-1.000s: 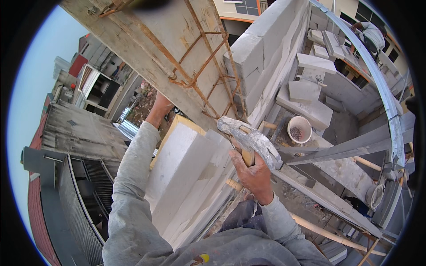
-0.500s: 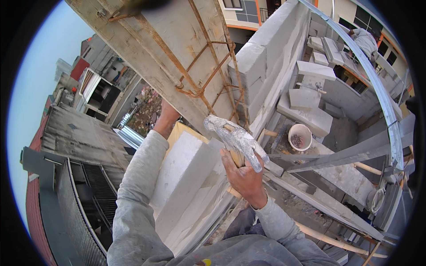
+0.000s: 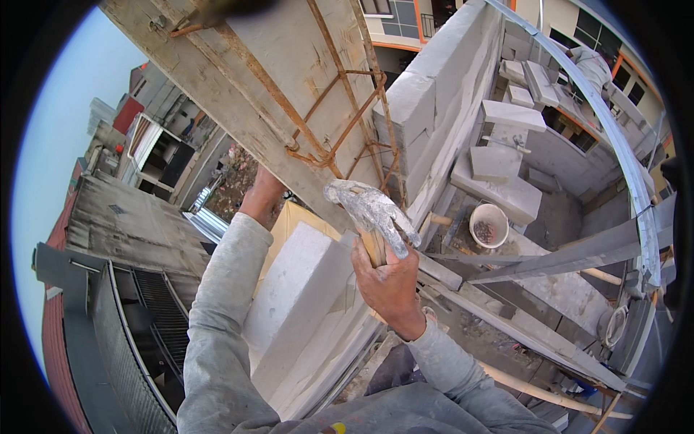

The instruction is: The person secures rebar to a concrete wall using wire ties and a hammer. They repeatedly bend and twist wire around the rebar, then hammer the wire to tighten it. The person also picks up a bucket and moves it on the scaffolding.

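Right hand (image 3: 390, 278) grips a mortar-caked hammer (image 3: 372, 210) — left hand (image 3: 262, 194) reaches behind the concrete column (image 3: 289, 72).

A white bucket (image 3: 489, 225) with dark contents stood on the concrete ledge to the right of the grips. Beyond it lay loose grey blocks (image 3: 495, 163), stacked on a lower slab. A block wall (image 3: 441, 116) ran away above the grips toward a building with orange trim. A curved metal rail (image 3: 629, 181) swept down the far right. Well to the left and far below, corrugated rooftops (image 3: 126, 224) and a red roof edge (image 3: 54, 347) spread under pale sky.
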{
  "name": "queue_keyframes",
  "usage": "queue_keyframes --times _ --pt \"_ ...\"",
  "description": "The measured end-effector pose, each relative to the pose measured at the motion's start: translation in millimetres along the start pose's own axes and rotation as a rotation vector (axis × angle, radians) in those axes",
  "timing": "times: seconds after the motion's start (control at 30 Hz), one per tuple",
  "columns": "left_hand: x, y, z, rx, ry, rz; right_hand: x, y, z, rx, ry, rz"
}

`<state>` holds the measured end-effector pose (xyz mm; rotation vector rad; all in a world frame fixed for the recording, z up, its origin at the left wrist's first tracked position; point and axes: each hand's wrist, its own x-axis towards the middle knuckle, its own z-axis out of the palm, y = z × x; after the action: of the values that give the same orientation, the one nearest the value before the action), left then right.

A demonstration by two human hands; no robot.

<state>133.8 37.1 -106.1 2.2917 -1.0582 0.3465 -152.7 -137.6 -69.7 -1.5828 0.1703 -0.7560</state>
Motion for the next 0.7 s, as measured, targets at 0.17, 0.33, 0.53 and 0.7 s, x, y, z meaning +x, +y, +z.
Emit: queue_keyframes --times 0.17,0.33,0.53,0.7 --pt "-7.7 -4.4 12.8 0.036 0.019 -0.285 9.3 -5.4 9.2 0.096 -0.012 -0.01" --pt "-25.6 1.6 7.3 -0.421 -0.202 -0.932 6.7 -2.4 11.3 0.137 0.001 -0.065" --pt "-19.6 -4.6 -2.8 0.205 -0.01 0.064 -21.9 32.3 -6.6 0.002 -0.01 -0.083" --pt "-44.0 -20.1 -17.5 -0.037 0.038 0.011 -53.9 75.2 -41.1 -0.041 -0.075 0.122"
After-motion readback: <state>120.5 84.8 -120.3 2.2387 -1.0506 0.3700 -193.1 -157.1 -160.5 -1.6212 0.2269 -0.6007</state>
